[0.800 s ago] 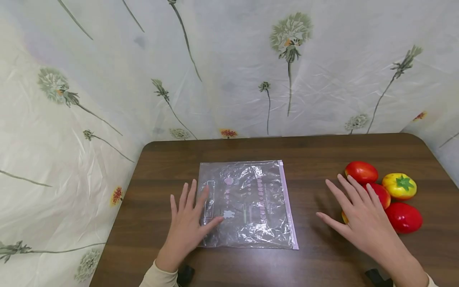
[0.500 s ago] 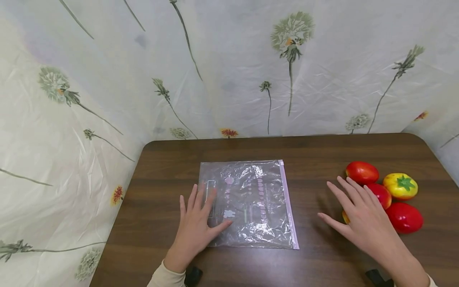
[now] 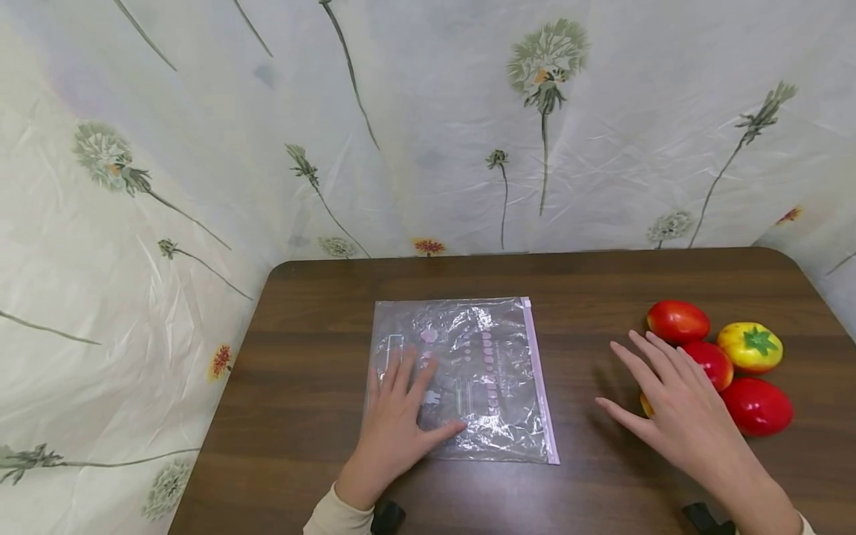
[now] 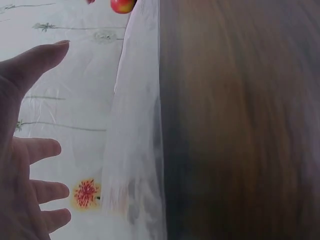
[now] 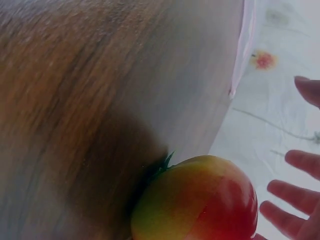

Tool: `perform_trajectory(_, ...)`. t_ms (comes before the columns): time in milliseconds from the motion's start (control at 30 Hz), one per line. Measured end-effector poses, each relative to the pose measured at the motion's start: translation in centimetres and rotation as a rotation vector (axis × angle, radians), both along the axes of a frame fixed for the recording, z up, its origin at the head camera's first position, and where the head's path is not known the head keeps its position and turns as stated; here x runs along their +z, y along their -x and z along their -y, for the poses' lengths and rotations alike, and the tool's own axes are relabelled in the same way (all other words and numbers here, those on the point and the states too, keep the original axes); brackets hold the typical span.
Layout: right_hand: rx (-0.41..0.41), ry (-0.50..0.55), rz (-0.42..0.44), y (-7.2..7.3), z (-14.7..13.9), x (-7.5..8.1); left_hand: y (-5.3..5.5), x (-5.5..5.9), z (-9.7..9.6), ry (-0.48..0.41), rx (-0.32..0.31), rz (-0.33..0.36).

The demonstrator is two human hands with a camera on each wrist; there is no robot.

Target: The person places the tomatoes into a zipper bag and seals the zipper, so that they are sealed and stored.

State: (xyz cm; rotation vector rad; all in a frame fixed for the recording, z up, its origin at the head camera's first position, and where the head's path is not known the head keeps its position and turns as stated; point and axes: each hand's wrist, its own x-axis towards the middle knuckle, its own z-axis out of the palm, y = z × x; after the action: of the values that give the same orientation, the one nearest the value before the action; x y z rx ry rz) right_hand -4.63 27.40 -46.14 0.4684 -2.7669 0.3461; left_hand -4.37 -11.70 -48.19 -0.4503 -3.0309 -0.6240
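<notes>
Desk [image 3: 307,319]: brown wood grain. Zip bag [image 3: 488,357], clear, lies flat at centre; its pale print is unreadable. My left hand [image 3: 400,416] lies flat, fingers spread, on its 7 o'clock corner. My right hand [image 3: 675,409], fingers spread, hovers over tomatoes [image 3: 756,405] at 3 o'clock.

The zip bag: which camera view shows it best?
The head view: the whole zip bag lies flat on the table under the left hand. The left wrist view shows it blurred, edge-on; the right wrist view, only a corner.
</notes>
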Motion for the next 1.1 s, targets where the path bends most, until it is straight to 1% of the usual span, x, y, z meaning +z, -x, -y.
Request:
perform_trajectory(233,0.016,0.01,-0.016,0.0,-0.1,-0.1,0.0,-0.3,-1.5,-0.021,-0.027,0.056)
perform_trajectory(400,0.009,0.006,-0.007,0.0,-0.2,-0.2,0.2,-0.4,-2.4,-0.012,-0.042,0.084)
perform_trajectory(467,0.007,0.008,-0.002,0.0,-0.3,-0.2,0.2,-0.5,-2.7,0.004,-0.052,0.085)
perform_trajectory(633,0.008,0.019,0.001,0.1,-0.5,-0.5,0.4,-1.0,-3.3,0.038,-0.078,0.053)
perform_trajectory(800,0.013,0.024,0.006,0.1,-0.5,-0.5,0.4,-1.3,-3.7,0.062,-0.09,0.032)
perform_trajectory(1000,0.021,0.025,0.016,0.2,-0.3,-0.5,0.5,-1.8,-4.0,0.038,-0.106,0.056)
perform_trajectory(1100,0.018,0.019,0.026,0.3,-0.1,-0.5,0.6,-1.9,-4.1,0.044,-0.113,0.08)
